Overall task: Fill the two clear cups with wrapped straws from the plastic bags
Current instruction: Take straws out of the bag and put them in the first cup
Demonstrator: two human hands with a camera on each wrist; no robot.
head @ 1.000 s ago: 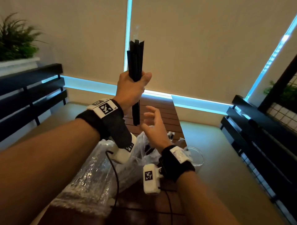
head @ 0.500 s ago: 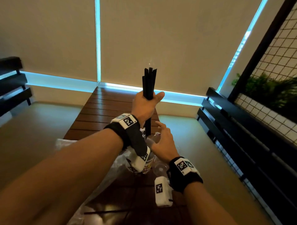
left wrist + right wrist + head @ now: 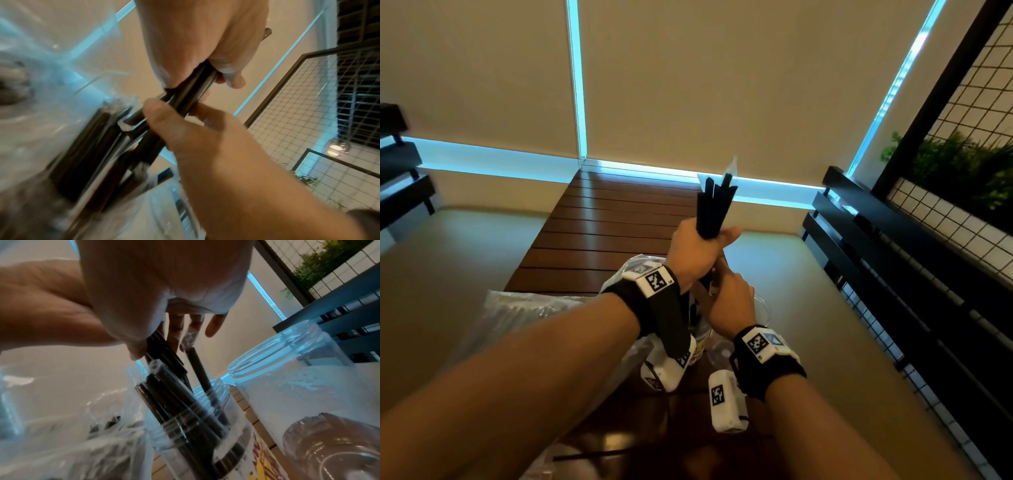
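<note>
My left hand [image 3: 698, 250] grips a bundle of black wrapped straws [image 3: 714, 209] upright above the table. Just below it, my right hand [image 3: 726, 301] pinches the lower part of the same bundle between thumb and fingers, as the left wrist view shows on the straws [image 3: 191, 91]. Under the hands stands a clear cup [image 3: 195, 418] holding several black straws, and the bundle's lower ends [image 3: 197, 366] reach into its mouth. A second clear cup [image 3: 298, 386] stands beside it with no straws in it. My wrists hide most of both cups in the head view.
Crinkled clear plastic bags [image 3: 534, 315] lie on the dark slatted wooden table [image 3: 602, 233] to the left of the cups. Black benches [image 3: 893, 274] run along the right side, with a wire grid and plants behind.
The left hand has lowered the straw bundle toward the cups. The right hand, open a second ago, has risen and closed on the bundle's lower part. My head view has swung right.
</note>
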